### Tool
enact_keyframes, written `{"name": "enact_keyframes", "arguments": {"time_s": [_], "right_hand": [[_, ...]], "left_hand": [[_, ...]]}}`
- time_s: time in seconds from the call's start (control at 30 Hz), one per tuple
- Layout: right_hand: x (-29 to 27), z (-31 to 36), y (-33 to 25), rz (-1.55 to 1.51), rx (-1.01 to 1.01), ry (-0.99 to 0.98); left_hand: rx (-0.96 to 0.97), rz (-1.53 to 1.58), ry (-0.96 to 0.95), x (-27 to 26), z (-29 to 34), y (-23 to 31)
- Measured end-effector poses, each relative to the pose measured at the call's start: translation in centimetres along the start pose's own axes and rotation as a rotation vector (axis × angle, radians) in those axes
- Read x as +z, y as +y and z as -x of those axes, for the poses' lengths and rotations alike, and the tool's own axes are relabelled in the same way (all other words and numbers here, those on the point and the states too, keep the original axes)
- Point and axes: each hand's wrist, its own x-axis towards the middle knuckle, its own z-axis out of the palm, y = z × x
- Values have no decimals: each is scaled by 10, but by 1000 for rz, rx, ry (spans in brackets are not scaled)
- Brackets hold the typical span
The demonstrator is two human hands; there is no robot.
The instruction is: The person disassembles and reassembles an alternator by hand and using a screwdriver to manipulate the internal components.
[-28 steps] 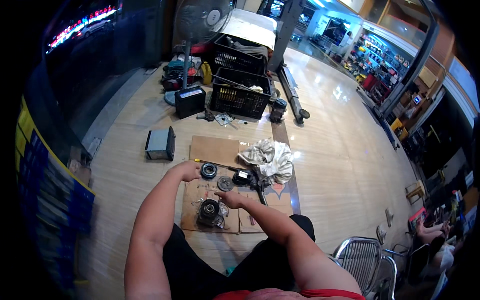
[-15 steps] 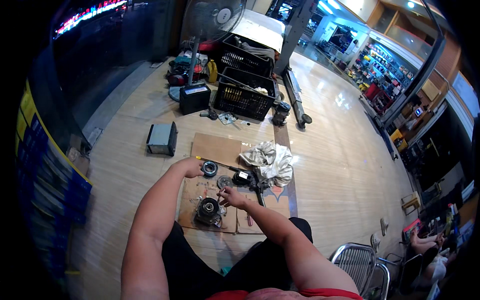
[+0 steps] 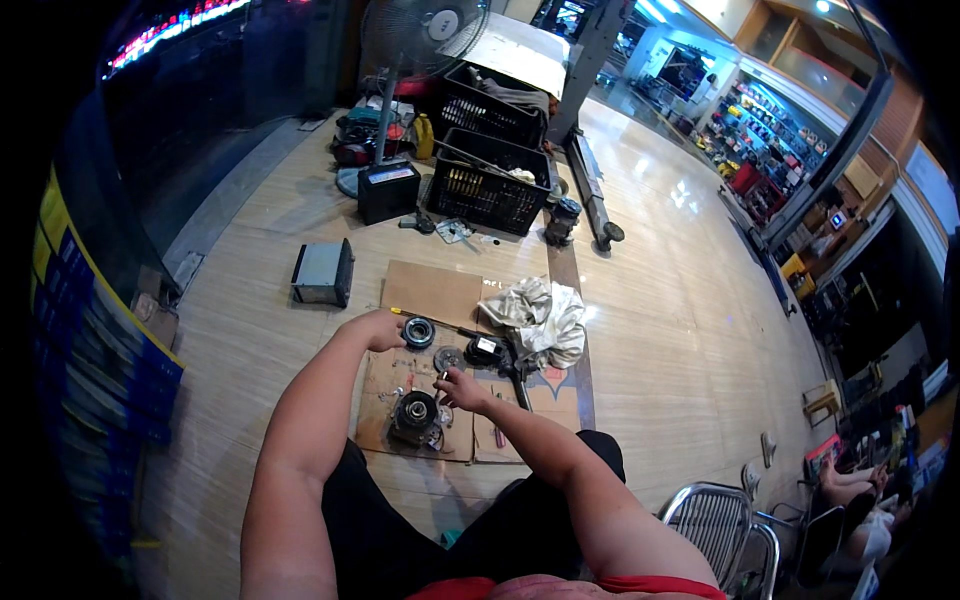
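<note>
My left hand is at the left rim of a dark ring-shaped pulley on the cardboard, its fingers closed about that edge. In a pinch, my right hand has a small light-coloured piece, too small to name. It hovers just right of a compressor-like unit with a round black pulley face on top. Between the two hands lies a flat round metal plate. A long thin tool with a yellow tip runs beside my left fingers.
Right of the parts are a black power tool and a crumpled pale cloth. Farther off stand a grey metal box, a black battery, black crates and a fan. A metal chair is close at right.
My right hand has shifted slightly, and the small light piece at its fingertips shows more clearly. My left hand stays at the ring-shaped pulley. The whole view has tilted a little.
</note>
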Motion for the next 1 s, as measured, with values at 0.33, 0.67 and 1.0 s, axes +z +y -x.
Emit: {"name": "enact_keyframes", "arguments": {"time_s": [0.33, 0.67, 1.0], "right_hand": [[0, -1, 7, 181, -152, 56], [1, -2, 8, 391, -343, 152], [4, 8, -6, 426, -348, 154]], "left_hand": [[6, -22, 11, 6, -5, -4], [-40, -47, -126, -9, 4, 7], [-10, -32, -116, -16, 13, 14]]}}
